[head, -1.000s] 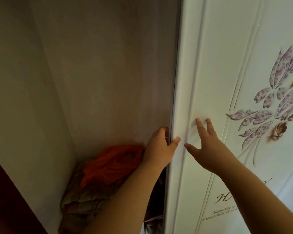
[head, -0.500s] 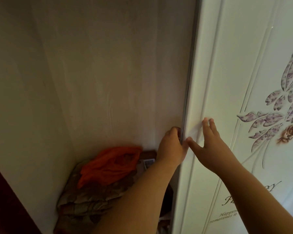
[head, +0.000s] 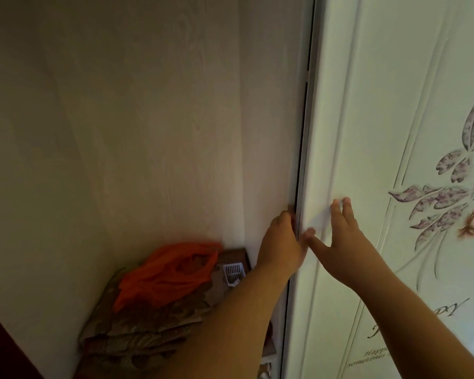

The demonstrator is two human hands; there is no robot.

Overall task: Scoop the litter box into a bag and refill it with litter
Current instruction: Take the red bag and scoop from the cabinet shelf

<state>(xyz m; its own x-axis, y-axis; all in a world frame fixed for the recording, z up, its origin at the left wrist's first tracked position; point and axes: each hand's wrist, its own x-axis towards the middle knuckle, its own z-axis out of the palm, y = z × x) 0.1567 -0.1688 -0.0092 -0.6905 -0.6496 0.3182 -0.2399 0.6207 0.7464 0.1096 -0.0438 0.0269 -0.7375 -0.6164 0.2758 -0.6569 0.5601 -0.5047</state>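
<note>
The white sliding wardrobe door with a purple flower print (head: 367, 132) has slid further right, uncovering a white slotted plastic litter scoop (head: 232, 273) just left of it, beside an orange plastic bag (head: 170, 272). The left hand (head: 281, 243) curls fingers round the door's edge; the right hand (head: 340, 236) presses flat, fingers spread. Fetching supplies seems next.

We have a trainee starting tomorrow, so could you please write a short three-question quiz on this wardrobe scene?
1. True or false: the left hand is curled round the edge of the sliding door.
2. How does the right hand meet the door? A) flat, fingers straight B) as a fist C) not touching
3. What colour is the bag lying on the folded fabric beside the white slotted scoop?

Key: 1 true; 2 A; 3 orange.
</note>
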